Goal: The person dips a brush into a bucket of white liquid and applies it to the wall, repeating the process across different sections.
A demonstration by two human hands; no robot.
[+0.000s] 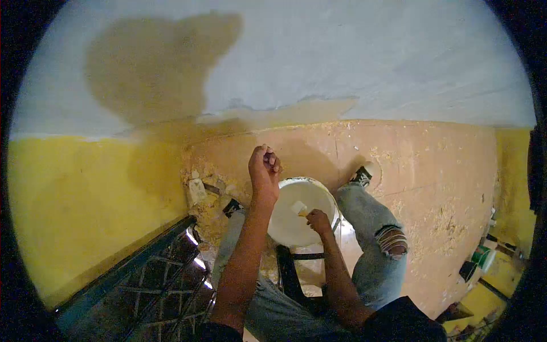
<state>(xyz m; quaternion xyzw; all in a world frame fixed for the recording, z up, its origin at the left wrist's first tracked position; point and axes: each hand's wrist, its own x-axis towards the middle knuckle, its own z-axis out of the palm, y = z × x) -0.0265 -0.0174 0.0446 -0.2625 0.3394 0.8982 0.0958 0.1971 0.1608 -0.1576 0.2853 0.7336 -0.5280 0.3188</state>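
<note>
The right hand point(318, 221) grips a brush point(298, 208), its head pointing forward-left over the bucket point(312, 180); the left hand point(265, 166), half open, is farther.

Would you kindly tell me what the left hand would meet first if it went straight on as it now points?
The left hand would probably meet the wall ahead, though depth is unclear here.
</note>
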